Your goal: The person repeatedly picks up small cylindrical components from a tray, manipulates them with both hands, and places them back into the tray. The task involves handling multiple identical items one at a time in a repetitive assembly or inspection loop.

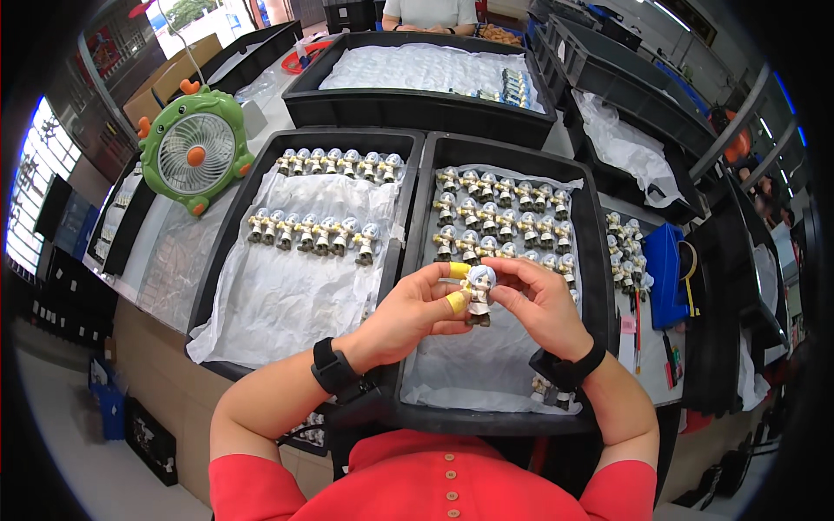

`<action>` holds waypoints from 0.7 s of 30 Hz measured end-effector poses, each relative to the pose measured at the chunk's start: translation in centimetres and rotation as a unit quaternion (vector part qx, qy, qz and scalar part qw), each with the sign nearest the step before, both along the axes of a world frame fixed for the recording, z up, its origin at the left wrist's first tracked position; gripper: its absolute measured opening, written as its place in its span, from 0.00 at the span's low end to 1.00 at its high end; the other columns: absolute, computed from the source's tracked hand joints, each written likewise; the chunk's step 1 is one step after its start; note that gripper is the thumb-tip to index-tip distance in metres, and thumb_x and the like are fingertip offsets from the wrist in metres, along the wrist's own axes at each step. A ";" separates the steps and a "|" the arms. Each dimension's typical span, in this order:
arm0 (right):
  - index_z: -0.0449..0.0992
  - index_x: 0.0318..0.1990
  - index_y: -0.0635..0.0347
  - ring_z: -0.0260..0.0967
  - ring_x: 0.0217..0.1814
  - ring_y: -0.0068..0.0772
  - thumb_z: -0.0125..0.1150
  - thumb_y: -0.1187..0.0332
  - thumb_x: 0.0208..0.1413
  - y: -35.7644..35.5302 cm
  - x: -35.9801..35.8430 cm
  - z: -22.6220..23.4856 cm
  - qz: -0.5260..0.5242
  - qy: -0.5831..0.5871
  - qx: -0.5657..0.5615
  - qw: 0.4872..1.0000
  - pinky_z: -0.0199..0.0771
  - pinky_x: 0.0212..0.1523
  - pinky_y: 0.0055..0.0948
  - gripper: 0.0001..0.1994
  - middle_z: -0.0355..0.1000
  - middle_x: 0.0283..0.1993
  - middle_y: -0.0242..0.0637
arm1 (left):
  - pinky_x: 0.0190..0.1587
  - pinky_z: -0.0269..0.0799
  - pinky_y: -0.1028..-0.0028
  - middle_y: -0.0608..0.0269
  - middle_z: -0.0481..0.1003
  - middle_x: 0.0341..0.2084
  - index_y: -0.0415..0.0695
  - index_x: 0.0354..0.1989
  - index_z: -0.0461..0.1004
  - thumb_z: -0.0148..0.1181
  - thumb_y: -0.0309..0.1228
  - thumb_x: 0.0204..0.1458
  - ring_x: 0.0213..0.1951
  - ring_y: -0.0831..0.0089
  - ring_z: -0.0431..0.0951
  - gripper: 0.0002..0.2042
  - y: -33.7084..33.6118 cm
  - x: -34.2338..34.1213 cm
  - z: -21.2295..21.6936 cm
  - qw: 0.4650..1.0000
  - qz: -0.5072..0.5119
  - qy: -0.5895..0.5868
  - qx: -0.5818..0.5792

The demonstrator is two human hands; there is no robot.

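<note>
Yellow-taped fingertips of your left hand (415,311) pinch the small figurine (479,295) upright, head toward twelve o'clock. Your right hand (539,304) closes on it from three o'clock, equally near.

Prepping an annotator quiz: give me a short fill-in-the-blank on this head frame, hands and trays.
1. Both hands, left hand and right hand, hold one small ____.
2. The left-hand tray holds ____ rows of figurines.
3. The fan beside the trays has a ____ housing.
4. Tape on the left fingertips is ____.

Missing words: figurine; two; green; yellow
</note>
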State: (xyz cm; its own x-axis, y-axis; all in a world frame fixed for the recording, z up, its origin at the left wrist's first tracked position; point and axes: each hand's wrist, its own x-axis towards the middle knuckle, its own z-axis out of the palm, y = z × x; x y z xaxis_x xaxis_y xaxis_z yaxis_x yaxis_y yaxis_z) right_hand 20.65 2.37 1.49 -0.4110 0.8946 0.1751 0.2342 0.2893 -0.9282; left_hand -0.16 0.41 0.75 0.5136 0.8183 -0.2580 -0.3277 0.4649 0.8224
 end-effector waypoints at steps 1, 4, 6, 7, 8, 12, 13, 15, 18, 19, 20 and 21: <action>0.73 0.49 0.62 0.71 0.38 0.23 0.59 0.75 0.50 0.0 0.0 0.0 -0.001 -0.001 0.000 1.000 0.70 0.42 0.22 0.16 0.72 0.38 0.36 | 0.48 0.72 0.70 0.62 0.71 0.44 0.42 0.55 0.59 0.56 0.28 0.54 0.46 0.75 0.74 0.21 0.1 0.0 -0.1 1.000 -0.001 -0.001 -0.002; 0.73 0.49 0.62 0.71 0.38 0.23 0.58 0.75 0.51 0.1 0.0 -0.1 0.000 -0.001 -0.004 1.000 0.70 0.42 0.22 0.16 0.72 0.38 0.36 | 0.48 0.72 0.70 0.61 0.71 0.44 0.42 0.55 0.59 0.55 0.25 0.53 0.46 0.73 0.74 0.21 0.1 0.0 -0.5 1.000 -0.002 -0.002 0.020; 0.73 0.49 0.62 0.71 0.38 0.23 0.58 0.76 0.51 0.1 0.0 -0.1 0.001 0.004 -0.005 1.000 0.70 0.42 0.22 0.16 0.72 0.38 0.36 | 0.48 0.72 0.70 0.61 0.71 0.44 0.42 0.55 0.58 0.55 0.24 0.53 0.46 0.72 0.74 0.21 0.1 0.1 -0.4 1.000 0.002 0.004 0.017; 0.73 0.49 0.62 0.71 0.38 0.23 0.58 0.76 0.51 0.1 0.0 -0.1 0.002 0.007 -0.005 1.000 0.70 0.42 0.22 0.16 0.72 0.38 0.36 | 0.48 0.72 0.70 0.61 0.71 0.44 0.42 0.55 0.58 0.54 0.23 0.53 0.46 0.71 0.74 0.21 0.1 0.1 -0.3 1.000 0.004 0.007 0.015; 0.72 0.49 0.62 0.71 0.38 0.23 0.58 0.76 0.51 0.1 0.0 -0.1 0.001 0.008 -0.007 1.000 0.70 0.42 0.22 0.16 0.72 0.38 0.36 | 0.48 0.72 0.71 0.61 0.71 0.45 0.42 0.55 0.58 0.54 0.23 0.53 0.46 0.71 0.74 0.21 0.1 0.1 -0.3 1.000 0.001 0.011 0.015; 0.72 0.49 0.62 0.71 0.38 0.24 0.58 0.76 0.51 0.1 0.0 -0.2 0.000 0.007 -0.012 1.000 0.70 0.42 0.23 0.16 0.72 0.38 0.36 | 0.48 0.72 0.72 0.60 0.70 0.45 0.42 0.55 0.57 0.53 0.23 0.52 0.46 0.72 0.74 0.21 0.1 0.1 0.0 1.000 -0.002 0.016 0.016; 0.72 0.49 0.62 0.71 0.38 0.24 0.58 0.76 0.51 0.1 0.0 -0.3 0.000 0.006 -0.011 1.000 0.70 0.42 0.23 0.16 0.72 0.38 0.36 | 0.48 0.72 0.72 0.60 0.70 0.45 0.42 0.55 0.57 0.53 0.23 0.52 0.46 0.72 0.74 0.21 0.0 0.1 0.1 1.000 -0.001 0.015 0.016; 0.73 0.49 0.62 0.71 0.38 0.24 0.58 0.75 0.51 0.2 0.1 -0.4 -0.001 0.006 -0.012 1.000 0.70 0.42 0.23 0.16 0.72 0.38 0.36 | 0.49 0.72 0.72 0.60 0.70 0.45 0.42 0.55 0.57 0.53 0.23 0.52 0.45 0.72 0.74 0.22 0.1 0.1 0.0 1.000 -0.002 0.016 0.016; 0.72 0.49 0.61 0.71 0.38 0.24 0.58 0.75 0.51 0.2 0.1 -0.6 -0.002 0.005 -0.014 1.000 0.71 0.43 0.23 0.16 0.72 0.39 0.37 | 0.49 0.72 0.72 0.60 0.70 0.45 0.42 0.56 0.57 0.53 0.23 0.52 0.45 0.72 0.74 0.22 0.1 0.1 -0.1 1.000 -0.001 0.018 0.018; 0.72 0.49 0.61 0.71 0.39 0.24 0.57 0.75 0.51 0.2 0.0 -0.6 -0.003 0.005 -0.014 1.000 0.71 0.43 0.23 0.16 0.73 0.39 0.37 | 0.49 0.72 0.72 0.60 0.70 0.44 0.42 0.56 0.57 0.53 0.23 0.52 0.45 0.72 0.74 0.22 0.1 0.1 -0.1 1.000 0.000 0.018 0.019; 0.72 0.49 0.61 0.71 0.39 0.24 0.57 0.75 0.51 0.2 0.0 -0.6 -0.002 0.006 -0.016 1.000 0.71 0.43 0.23 0.16 0.73 0.39 0.37 | 0.49 0.72 0.72 0.60 0.70 0.44 0.42 0.55 0.57 0.53 0.23 0.52 0.45 0.72 0.74 0.22 0.1 0.1 -0.2 1.000 0.000 0.017 0.019; 0.72 0.49 0.61 0.71 0.39 0.24 0.57 0.75 0.51 0.2 0.0 -0.5 -0.002 0.006 -0.019 1.000 0.71 0.43 0.23 0.16 0.73 0.39 0.37 | 0.49 0.72 0.72 0.60 0.70 0.44 0.42 0.55 0.57 0.53 0.23 0.52 0.45 0.72 0.74 0.22 0.1 0.1 -0.2 1.000 0.000 0.016 0.018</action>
State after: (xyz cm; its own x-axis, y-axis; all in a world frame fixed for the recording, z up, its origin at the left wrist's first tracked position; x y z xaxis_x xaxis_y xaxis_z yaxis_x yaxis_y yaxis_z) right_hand 20.62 2.57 0.95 -0.4058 0.9021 0.1469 0.2235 0.2538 -0.9411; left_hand -0.11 0.48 0.52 0.5058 0.8275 -0.2437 -0.3014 0.4342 0.8489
